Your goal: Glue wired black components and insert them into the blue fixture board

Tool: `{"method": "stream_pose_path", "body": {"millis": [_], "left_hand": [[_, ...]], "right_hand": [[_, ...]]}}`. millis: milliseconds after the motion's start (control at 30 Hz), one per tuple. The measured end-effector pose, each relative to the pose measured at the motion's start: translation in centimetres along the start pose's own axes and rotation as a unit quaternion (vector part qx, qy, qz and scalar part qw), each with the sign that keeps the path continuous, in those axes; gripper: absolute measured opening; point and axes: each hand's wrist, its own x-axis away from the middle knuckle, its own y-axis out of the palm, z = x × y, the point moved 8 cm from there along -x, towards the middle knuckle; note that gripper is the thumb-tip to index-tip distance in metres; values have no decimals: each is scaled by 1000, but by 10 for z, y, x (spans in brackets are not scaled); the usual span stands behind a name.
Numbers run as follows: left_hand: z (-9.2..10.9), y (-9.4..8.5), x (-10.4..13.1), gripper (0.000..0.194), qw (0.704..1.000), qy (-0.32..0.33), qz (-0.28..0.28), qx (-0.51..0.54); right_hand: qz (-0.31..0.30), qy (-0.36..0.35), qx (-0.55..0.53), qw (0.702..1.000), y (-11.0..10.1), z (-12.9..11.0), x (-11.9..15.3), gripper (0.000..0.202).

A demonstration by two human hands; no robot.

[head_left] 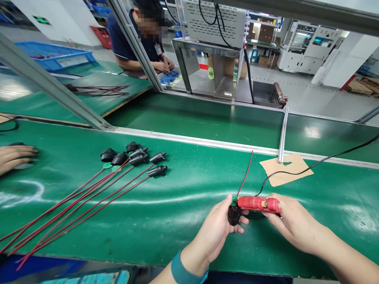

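My left hand (215,227) grips a round black plastic housing (234,215) with a green piece at its top. A thin red wire (245,173) runs from it toward the back of the bench. Closed around a red glue gun (257,204), my right hand (291,221) keeps the tool's front end against or very near the green piece; the exact contact is hidden. A black cord (282,172) leads from the gun to the right. To the left lie several black housings (138,159) with long red wires (85,201), some beside small green discs (107,165).
Another person's hand (16,157) rests at the left on the green bench mat (183,232). A cardboard piece (286,171) lies by the metal rail (195,141). Beyond the frame post (59,85), a co-worker (126,43) sits near a blue crate (59,59).
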Motion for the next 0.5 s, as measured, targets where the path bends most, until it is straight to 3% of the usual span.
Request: {"method": "stream_pose_path", "body": {"millis": [500], "left_hand": [[-2, -3, -1, 51, 1000, -4, 4, -2]], "right_hand": [[-17, 8, 23, 1000, 1, 1, 3, 16]]}}
